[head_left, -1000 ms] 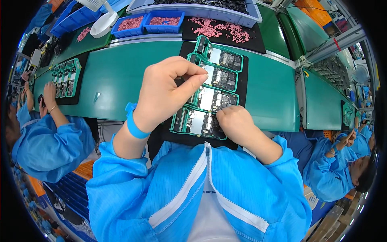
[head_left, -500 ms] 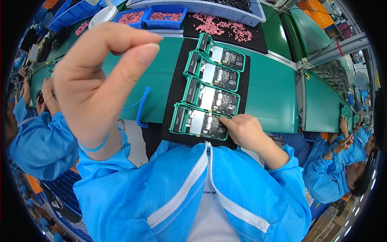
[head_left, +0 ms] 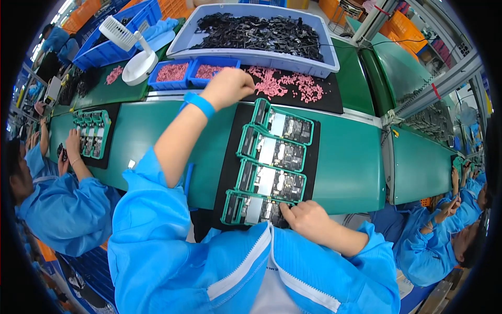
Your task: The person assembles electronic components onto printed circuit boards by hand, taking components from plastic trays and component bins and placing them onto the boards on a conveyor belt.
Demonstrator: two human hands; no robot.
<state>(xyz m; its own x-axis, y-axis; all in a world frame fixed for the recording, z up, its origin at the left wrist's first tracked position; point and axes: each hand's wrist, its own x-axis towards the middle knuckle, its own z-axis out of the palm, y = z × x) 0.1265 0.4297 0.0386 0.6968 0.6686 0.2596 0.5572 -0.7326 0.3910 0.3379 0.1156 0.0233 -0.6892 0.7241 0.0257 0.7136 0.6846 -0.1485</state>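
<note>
Over the left edge of a pile of small pink pieces, my left hand is closed, thumb and fingers pressed together. Whatever it pinches, if anything, is too small to make out. A blue band circles that wrist. Several green frames holding circuit boards stand in a column on a black mat. At the nearest frame, my right hand is closed, with its index fingertip touching the right part of the nearest board. Its thumb and remaining fingertips are hidden.
Two blue bins of pink pieces and a white desk fan stand beyond the green work surface. Behind is a large tub of black parts. A blue coiled cord hangs nearby. Co-workers in blue sit on both sides.
My left hand has moved from high at the left, close to the camera, away to the pink pieces. The view has tilted up. My right hand stays at the nearest board.
</note>
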